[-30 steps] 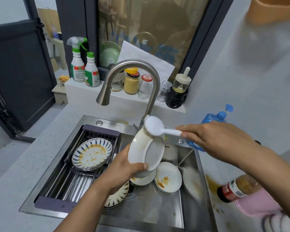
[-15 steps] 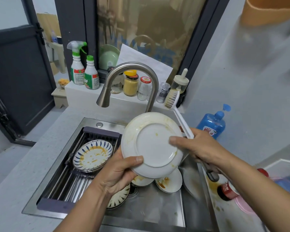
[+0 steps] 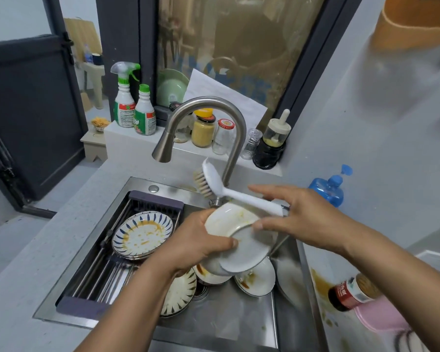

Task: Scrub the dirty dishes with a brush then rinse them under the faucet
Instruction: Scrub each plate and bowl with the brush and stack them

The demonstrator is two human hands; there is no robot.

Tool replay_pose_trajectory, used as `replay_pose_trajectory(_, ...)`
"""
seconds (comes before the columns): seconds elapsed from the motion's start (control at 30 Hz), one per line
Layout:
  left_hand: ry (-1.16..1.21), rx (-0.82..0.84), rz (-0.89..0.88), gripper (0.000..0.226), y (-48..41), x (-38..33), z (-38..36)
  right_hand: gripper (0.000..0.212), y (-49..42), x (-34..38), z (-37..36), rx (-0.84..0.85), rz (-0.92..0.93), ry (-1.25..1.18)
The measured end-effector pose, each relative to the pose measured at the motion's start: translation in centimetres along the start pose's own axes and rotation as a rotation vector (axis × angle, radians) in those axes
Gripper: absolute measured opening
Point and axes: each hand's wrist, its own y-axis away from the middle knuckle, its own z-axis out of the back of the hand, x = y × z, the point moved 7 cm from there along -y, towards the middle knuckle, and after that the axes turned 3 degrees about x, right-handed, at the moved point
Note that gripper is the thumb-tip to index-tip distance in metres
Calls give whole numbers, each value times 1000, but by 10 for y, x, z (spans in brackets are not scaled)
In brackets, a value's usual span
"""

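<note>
Several dirty plates [image 3: 254, 279] in sink [image 3: 226, 323], L hand [image 3: 198, 242] grips plate [image 3: 241, 247]

white plate [image 3: 239, 240], white brush [image 3: 229, 191], blue-striped dish [image 3: 142, 233]

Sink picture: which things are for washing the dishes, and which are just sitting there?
For the job: brush, white plate, faucet, blue-patterned plate, dirty plates in the sink.
Just sitting: spray bottles, jars, sauce bottle.
</note>
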Motion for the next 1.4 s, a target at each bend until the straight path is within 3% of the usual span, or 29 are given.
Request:
replay_pose_trajectory(0.1, -15, -117, 19, 36, -2, 10, 9, 55, 11, 16, 20, -60, 22, 366)
replay_pose_trajectory(0.2, -60, -190, 31, 36, -5, 13, 13, 55, 24, 39, 12, -10, 38, 661)
replay_pose_trajectory(0.3, -58, -235, 35, 32, -7, 16, 14, 50, 26, 47, -1, 40, 27, 788)
replay_pose_trajectory(0.5, 68, -301, 25, 36, -5, 22, 28, 47, 12, -21, 32, 10, -240, 602)
replay_pose_trajectory(0.63, 113, -295, 46, 38, -11, 26, 26, 47, 14, -6, 26, 16, -166, 596)
replay_pose_trajectory(0.77, 180, -315, 51, 37, -16, 30, 21, 50, 14, 18, 2, 38, -25, 741)
replay_pose_trajectory(0.9, 343, -344, 51, 42, -13, 33, 27, 62, 16, -25, 20, 14, -176, 641)
replay_pose_trajectory(0.97, 371, -334, 50, 40, -13, 33, 29, 56, 19, -35, 24, 19, -215, 557)
replay_pose_trajectory(1.17, 173, -225, 13, 38, -12, 31, 16, 41, 16, 5, 16, 27, -105, 538)
replay_pose_trajectory(1.4, 395, -252, -20, 60, -5, 28, 29, 39, 12, -38, 36, 50, -217, 373)
